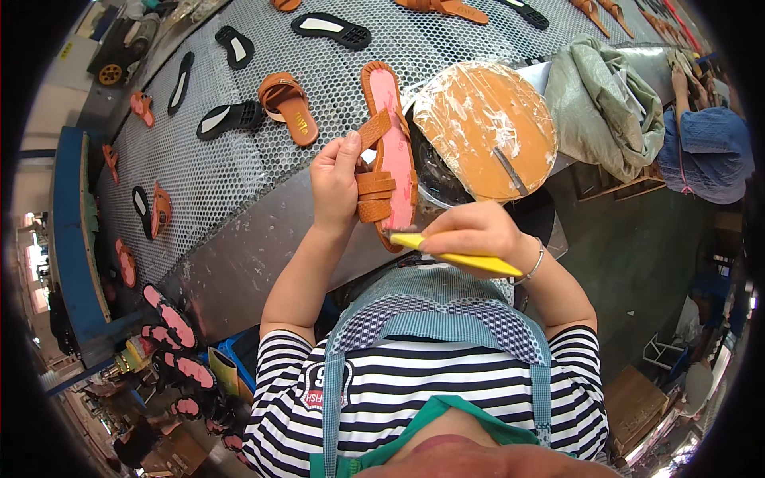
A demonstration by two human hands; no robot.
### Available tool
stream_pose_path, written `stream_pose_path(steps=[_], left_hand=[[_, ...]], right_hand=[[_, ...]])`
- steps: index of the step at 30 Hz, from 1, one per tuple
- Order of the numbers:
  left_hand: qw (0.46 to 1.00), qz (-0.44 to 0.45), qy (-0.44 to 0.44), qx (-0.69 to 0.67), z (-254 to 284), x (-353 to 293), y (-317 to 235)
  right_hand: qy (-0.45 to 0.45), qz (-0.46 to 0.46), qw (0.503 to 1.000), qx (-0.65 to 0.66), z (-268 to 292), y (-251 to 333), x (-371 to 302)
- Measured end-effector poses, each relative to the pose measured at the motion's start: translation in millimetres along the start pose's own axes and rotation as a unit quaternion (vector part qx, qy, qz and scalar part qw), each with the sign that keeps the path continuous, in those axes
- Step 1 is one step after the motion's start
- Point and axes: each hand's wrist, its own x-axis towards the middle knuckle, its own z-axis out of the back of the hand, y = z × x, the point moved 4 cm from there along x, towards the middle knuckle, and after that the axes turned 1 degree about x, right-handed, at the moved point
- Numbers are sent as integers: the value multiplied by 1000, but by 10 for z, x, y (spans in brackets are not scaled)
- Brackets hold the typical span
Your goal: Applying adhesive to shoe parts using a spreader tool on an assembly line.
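Observation:
My left hand (pixel 335 182) is closed on a brown strappy sandal (pixel 396 179), fingers at its straps. The sandal's underside faces up and is pink over most of its length, with a brown rim. My right hand (pixel 475 231) pinches a brush (pixel 488 264) with a flat yellow handle. The brush's tip meets the lower end of the pink underside. Beside the sandal, to the right, a round brown board (pixel 478 119) smeared with white residue lies over a dark container. On that board rests a thin metal blade-like tool (pixel 510 171).
A perforated conveyor surface (pixel 263 171) carries black outsoles (pixel 331 29) and finished-looking brown sandals (pixel 288 107). A grey-green cloth (pixel 602 103) lies to the right of the board. Pink-coated pieces (pixel 170 317) sit on a rack at lower left. Another person's arm (pixel 680 84) shows at far right.

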Motion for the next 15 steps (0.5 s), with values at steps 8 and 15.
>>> stream_pose_path(steps=[8,15], left_hand=[[996,-18,42,80,-14,99,57],[994,-60,20,94,-9,22,11]], right_hand=[[68,28,994,-80,31,79,144],[43,-28,999,-9,160,-23,46]])
